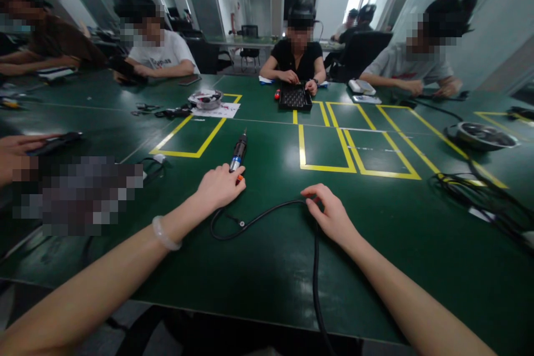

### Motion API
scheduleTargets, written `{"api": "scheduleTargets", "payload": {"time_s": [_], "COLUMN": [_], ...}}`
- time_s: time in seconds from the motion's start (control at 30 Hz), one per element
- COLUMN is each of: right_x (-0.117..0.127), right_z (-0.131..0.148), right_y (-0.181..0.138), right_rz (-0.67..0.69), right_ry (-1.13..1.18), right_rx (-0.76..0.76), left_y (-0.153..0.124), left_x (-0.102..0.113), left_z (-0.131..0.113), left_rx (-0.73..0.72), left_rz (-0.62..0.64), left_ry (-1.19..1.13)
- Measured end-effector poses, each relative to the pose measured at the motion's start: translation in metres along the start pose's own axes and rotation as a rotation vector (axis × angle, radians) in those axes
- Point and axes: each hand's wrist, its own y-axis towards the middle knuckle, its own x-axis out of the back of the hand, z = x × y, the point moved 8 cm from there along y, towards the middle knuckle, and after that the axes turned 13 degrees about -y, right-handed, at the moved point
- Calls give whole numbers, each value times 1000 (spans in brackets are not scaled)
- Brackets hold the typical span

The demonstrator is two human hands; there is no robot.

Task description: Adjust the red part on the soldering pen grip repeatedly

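My left hand [221,188] lies over the rear of a black corded electric screwdriver [238,153], its fingers closed around it. The tool has a blue band, an orange part by my fingers and a thin tip pointing away from me. A black cable [267,213] curves over the green table from below my left hand to my right hand [327,210]. There my right thumb and fingers are closed on the cable, which then drops past the near edge. A small ring-shaped end [242,224] lies by the cable's loop.
Yellow tape outlines [327,168] mark the green table [267,278]. Coiled black cables [467,189] and a metal bowl [486,136] lie at right. Across stand a black tray [295,98] and another bowl [206,99]. Several people sit around; a co-worker's hand [16,153] is at left.
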Motion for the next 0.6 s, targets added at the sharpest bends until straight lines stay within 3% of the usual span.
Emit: {"api": "scheduleTargets", "payload": {"time_s": [0.13, 0.33, 0.6], "right_x": [-4, -15, -21], "right_z": [14, 14, 16], "right_y": [-3, -4, -7], "right_rz": [53, 148, 181], "right_ry": [-40, -6, 38], "right_rx": [84, 97, 99], "left_y": [-13, -27, -42], "left_x": [0, 0, -3], "left_z": [-43, -99, -144], "left_rx": [-75, -221, -363], "left_rz": [-6, -35, -42], "left_ry": [-34, -99, -192]}}
